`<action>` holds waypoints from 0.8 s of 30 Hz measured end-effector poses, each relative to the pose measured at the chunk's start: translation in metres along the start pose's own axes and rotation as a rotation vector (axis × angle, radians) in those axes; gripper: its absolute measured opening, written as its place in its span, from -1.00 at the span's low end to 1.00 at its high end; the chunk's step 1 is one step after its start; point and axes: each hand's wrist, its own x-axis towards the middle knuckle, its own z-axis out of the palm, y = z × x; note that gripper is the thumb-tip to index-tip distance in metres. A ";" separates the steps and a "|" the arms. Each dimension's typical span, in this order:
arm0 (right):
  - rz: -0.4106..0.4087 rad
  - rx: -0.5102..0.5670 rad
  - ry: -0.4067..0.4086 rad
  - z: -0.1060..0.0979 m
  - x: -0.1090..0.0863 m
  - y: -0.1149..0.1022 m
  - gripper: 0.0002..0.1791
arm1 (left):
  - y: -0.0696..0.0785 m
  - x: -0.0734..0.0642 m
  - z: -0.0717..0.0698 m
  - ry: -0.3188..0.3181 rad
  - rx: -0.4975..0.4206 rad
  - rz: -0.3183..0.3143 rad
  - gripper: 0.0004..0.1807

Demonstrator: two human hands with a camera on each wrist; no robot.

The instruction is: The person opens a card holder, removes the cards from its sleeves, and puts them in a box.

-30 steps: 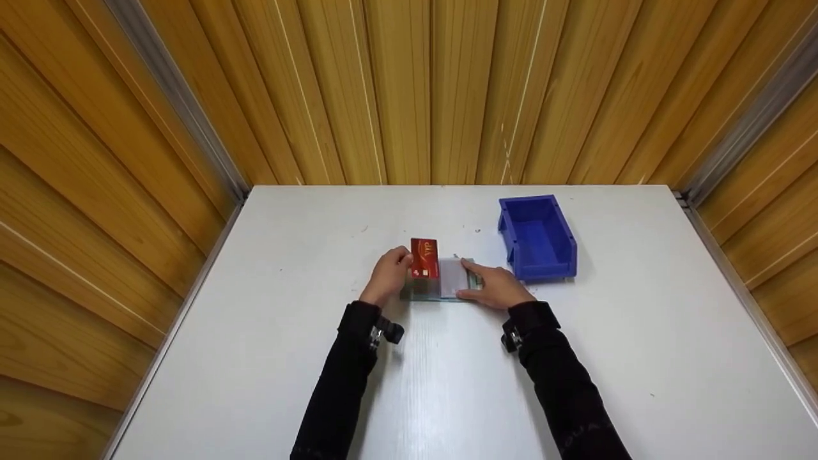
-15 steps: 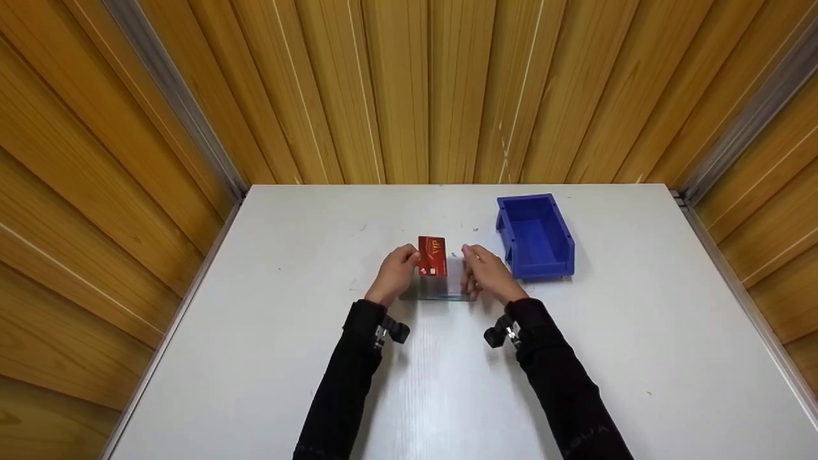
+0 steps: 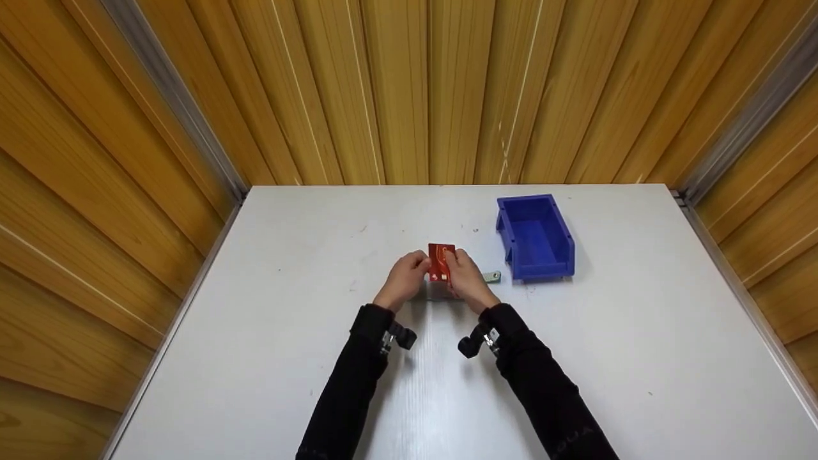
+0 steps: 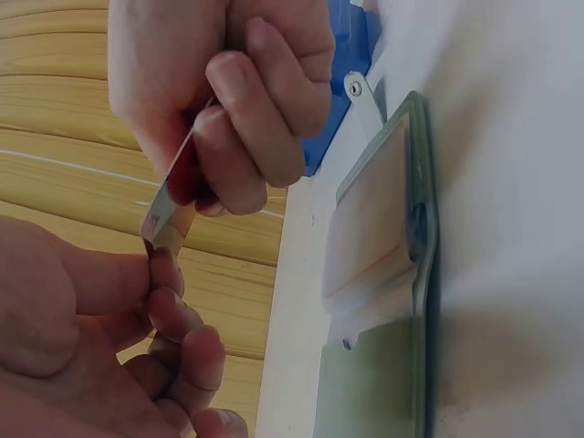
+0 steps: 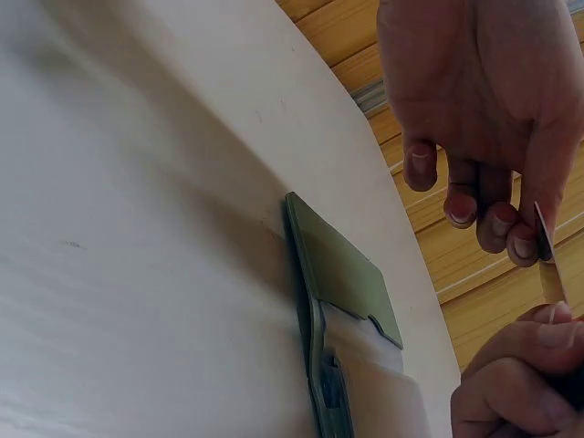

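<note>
Pinching a red card (image 3: 438,262) from opposite sides, its long axis pointing away from the person, the left hand (image 3: 404,276) and right hand (image 3: 469,281) hold it in curled fingers (image 4: 265,128), the right covering more, with a green card holder (image 5: 345,260) unfolded on the bench (image 3: 268,370) below them.

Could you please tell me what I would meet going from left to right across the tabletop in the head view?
Left hand, red card, right hand, pale green strap end, blue bin.
</note>
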 end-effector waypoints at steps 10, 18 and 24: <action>-0.081 -0.136 0.085 -0.037 0.007 -0.009 -0.73 | -0.012 -0.001 -0.005 0.066 0.122 -0.034 -0.74; -0.065 -0.248 0.274 -0.130 0.015 -0.025 -0.63 | -0.028 -0.001 -0.013 0.098 0.355 -0.016 -0.79; -0.112 -0.375 0.354 -0.171 0.018 -0.008 -0.60 | -0.040 -0.005 -0.012 0.107 0.387 -0.011 -0.82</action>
